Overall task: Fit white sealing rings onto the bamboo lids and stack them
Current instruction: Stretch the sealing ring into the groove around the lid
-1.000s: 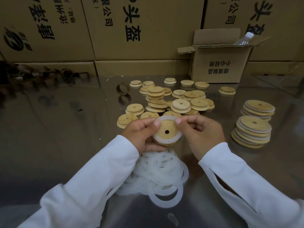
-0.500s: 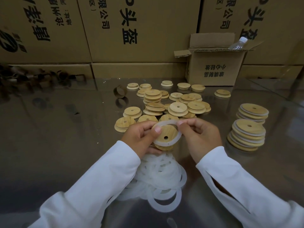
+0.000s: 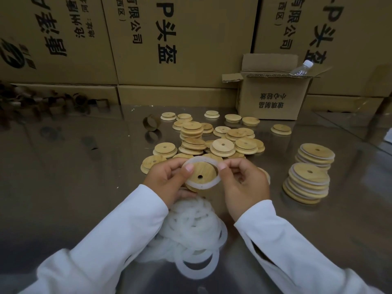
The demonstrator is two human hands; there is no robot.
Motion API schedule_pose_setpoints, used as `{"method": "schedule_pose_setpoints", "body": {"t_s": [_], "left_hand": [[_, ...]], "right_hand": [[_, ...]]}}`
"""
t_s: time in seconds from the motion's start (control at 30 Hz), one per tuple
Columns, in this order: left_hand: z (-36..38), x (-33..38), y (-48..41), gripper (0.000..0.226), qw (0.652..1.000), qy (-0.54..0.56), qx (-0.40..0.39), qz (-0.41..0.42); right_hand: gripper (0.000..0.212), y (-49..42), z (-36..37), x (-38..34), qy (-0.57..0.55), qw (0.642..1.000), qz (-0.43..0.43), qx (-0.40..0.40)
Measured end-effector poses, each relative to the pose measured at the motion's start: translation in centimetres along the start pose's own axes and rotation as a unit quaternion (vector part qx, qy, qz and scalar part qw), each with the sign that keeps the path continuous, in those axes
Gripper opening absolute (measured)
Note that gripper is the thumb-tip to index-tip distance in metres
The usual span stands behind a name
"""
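Note:
A round bamboo lid with a small centre hole is held up over the steel table, tilted toward me. Around its raised part lies a white sealing ring, its far side lifted off the wood. My left hand grips the lid and ring at the left edge, thumb on top. My right hand pinches the ring's upper right edge. Below my wrists sits a heap of loose white rings. Several bare lids lie scattered beyond. Two stacks of ringed lids stand at the right.
A small open carton with a plastic bottle stands at the back right. Large printed cartons wall off the far side. Cardboard tape cores lie at the back left. The table's right edge runs diagonally.
The ring's far side has come up off the lid as my right fingers pull it outward. The view has dropped slightly; the stacks and heap stay put.

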State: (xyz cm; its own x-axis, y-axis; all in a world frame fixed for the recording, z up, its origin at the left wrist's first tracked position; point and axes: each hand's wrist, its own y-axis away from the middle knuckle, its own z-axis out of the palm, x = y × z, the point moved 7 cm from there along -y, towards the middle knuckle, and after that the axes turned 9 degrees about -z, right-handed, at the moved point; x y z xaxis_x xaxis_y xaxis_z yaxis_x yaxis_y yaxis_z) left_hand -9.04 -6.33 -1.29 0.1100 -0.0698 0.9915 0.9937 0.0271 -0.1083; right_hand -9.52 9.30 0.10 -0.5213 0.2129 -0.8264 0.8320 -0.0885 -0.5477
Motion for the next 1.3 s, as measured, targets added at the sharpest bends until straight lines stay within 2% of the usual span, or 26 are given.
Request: {"method": "schedule_pose_setpoints", "body": {"t_s": [0.33,0.63,0.8,1.07,1.2,1.3], "left_hand": [[0.1,0.6,0.2,0.017,0.999,0.016,0.041,0.029],[-0.5,0.7,0.4,0.017,0.995,0.021,0.082,0.055],[-0.4,0.5,0.2,0.017,0.996,0.058,0.061,0.042],[-0.1,1.0,0.3,0.016,0.996,0.003,0.042,0.078],[0.1,1.5,0.7,0.017,0.989,-0.077,0.044,0.117],[0.0,1.3,0.7,0.015,0.99,-0.072,0.046,0.109]], "right_hand": [[0.019,-0.5,0.2,0.5,-0.03,0.999,0.023,-0.015],[0.019,-0.3,0.6,0.0,-0.029,0.999,0.005,-0.022],[0.022,-0.3,0.7,-0.5,-0.033,0.999,-0.014,-0.013],[0.023,-0.1,-0.1,-0.4,0.003,1.0,-0.016,0.022],[0.019,0.0,-0.2,-1.0,0.021,0.998,-0.049,0.029],[0.019,0.1,0.0,-1.4,0.022,0.997,-0.071,0.016]]}}
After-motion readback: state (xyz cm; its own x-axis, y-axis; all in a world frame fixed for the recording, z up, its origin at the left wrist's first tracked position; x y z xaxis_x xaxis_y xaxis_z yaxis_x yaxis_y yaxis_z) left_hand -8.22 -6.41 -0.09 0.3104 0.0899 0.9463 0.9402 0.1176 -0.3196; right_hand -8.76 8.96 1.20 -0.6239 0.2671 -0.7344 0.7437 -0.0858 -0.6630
